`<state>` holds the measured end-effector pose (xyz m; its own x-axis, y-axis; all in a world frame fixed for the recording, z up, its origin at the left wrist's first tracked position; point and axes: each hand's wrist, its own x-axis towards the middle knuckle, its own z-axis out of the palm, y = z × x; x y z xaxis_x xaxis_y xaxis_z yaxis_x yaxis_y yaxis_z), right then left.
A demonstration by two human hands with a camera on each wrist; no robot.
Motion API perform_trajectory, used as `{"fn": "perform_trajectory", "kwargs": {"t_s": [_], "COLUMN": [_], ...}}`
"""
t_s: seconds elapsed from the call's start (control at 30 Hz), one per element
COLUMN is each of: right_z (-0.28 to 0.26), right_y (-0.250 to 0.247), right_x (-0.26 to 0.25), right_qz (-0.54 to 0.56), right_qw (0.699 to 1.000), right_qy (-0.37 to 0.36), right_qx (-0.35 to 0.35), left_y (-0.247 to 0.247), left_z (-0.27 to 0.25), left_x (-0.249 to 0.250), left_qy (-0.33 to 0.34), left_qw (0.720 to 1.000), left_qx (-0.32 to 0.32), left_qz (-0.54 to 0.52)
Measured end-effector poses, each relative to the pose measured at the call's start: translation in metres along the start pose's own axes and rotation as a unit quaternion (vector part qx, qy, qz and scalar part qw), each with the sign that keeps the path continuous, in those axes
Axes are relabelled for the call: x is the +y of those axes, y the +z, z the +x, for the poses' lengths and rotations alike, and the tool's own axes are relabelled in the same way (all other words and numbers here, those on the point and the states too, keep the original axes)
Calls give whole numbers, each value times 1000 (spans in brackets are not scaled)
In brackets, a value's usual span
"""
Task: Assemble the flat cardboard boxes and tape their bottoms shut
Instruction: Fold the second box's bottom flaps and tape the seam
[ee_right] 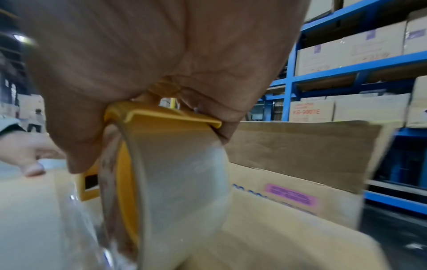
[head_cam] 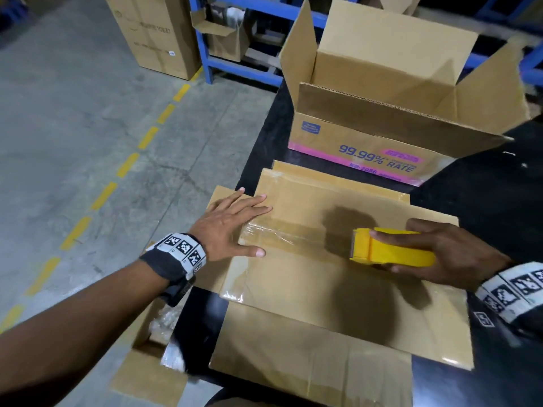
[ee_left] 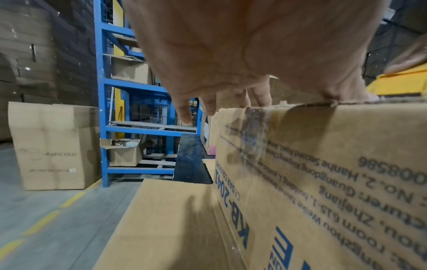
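An upturned cardboard box [head_cam: 317, 277] stands on the black table [head_cam: 484, 195], its bottom flaps closed and facing up. A strip of clear tape [head_cam: 282, 232] runs along the centre seam from the left edge. My left hand [head_cam: 232, 224] lies flat with spread fingers on the box's left end, over the tape's start; its fingers [ee_left: 261, 98] rest on the top edge of the box [ee_left: 323, 173]. My right hand [head_cam: 446, 254] grips a yellow tape dispenser [head_cam: 390, 248] above the seam. The dispenser [ee_right: 148, 127] carries a clear tape roll [ee_right: 180, 191].
An assembled open box [head_cam: 382, 113] printed "99.99% RATE" stands behind on the table. Another open carton [head_cam: 147, 371] sits on the floor at lower left. Blue racking [head_cam: 235, 63] with cartons and a tall box [head_cam: 152, 30] stand beyond. A yellow dashed line [head_cam: 102, 195] crosses the concrete floor.
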<state>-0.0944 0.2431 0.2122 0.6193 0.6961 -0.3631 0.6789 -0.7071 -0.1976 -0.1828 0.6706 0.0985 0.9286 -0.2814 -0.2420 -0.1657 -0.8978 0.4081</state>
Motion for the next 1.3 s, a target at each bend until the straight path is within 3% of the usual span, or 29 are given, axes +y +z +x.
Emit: {"fn": "perform_trajectory", "kwargs": {"t_s": [0.1,0.2,0.3,0.37,0.5,0.73,1.0,1.2,1.3], "right_z": [-32,-29,-19,-20,-40,-123,-142,-177,-193], "right_y": [10,22,26,27,28,39,52,37,39], "right_x": [27,38,44,52,80,153,178,212,226], "right_qz": [6,7,7,13,27,88,69,97,95], "right_qw": [1000,1000,999,999,997,993,994,988,990], "right_qy": [23,2,-21,-33,-46,-22,-30,14,24], "right_qx": [-3,6,34,41,58,75,82,117,97], "left_y": [-15,-25,-7,6,5,-3,34,29,29], "left_z": [2,15,38,54,63,70,108,111,112], "left_x": [15,57,118,143,153,175,255,262,267], "left_qy": [-20,-26,7,-10,-49,-90,-54,-81,-91], "left_qw": [1000,997,996,994,987,979,976,969,968], "left_qx": [-16,-11,-33,-56,-70,-113,-140,-156,-159], "left_qz": [16,72,77,91,135,144,156,174,171]}}
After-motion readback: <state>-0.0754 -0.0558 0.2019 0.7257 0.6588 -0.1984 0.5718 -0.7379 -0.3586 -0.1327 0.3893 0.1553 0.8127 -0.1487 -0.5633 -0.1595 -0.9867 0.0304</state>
